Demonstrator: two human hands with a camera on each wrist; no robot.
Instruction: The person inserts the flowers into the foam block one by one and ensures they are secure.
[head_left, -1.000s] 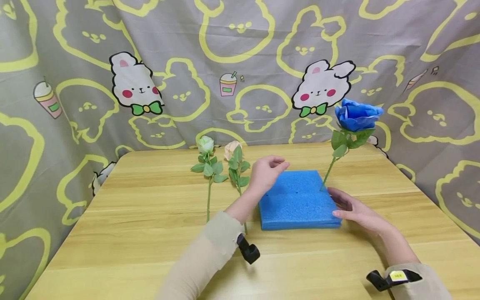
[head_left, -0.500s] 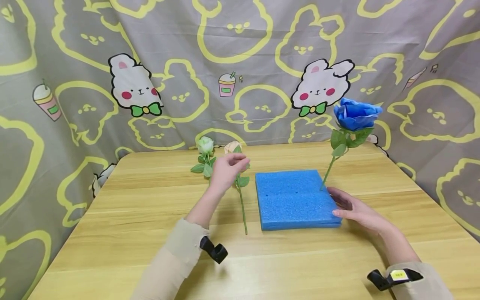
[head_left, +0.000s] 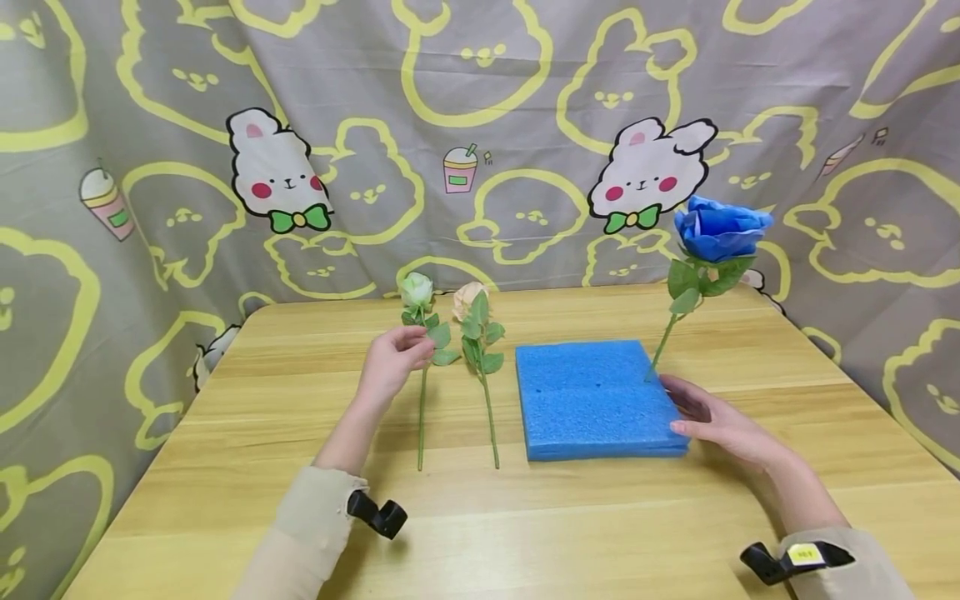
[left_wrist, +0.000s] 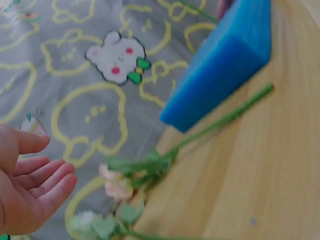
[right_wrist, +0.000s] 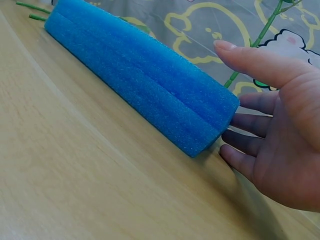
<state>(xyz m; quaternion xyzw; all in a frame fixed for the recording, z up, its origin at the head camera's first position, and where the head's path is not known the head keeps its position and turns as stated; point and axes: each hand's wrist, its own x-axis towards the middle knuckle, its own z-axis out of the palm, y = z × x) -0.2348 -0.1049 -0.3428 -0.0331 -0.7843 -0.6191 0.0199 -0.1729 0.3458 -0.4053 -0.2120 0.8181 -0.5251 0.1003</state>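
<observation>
At wooden table [head_left: 510, 533] before cartoon-print cloth [head_left: 517, 100], left hand [head_left: 393, 357] and right hand [head_left: 722, 423] half-unfurled, empty

Foam block [head_left: 592, 421] sits on the counter [head_left: 562, 525], with the standing flower [head_left: 720, 233] stuck in its right side and the right hand [head_left: 726, 425] at that edge. Left of the block lies the nearer flower [head_left: 476, 323], then the farther flower [head_left: 417, 292] with the left hand [head_left: 393, 357] just by it; curtain's [head_left: 386, 92] behind the block.
</observation>
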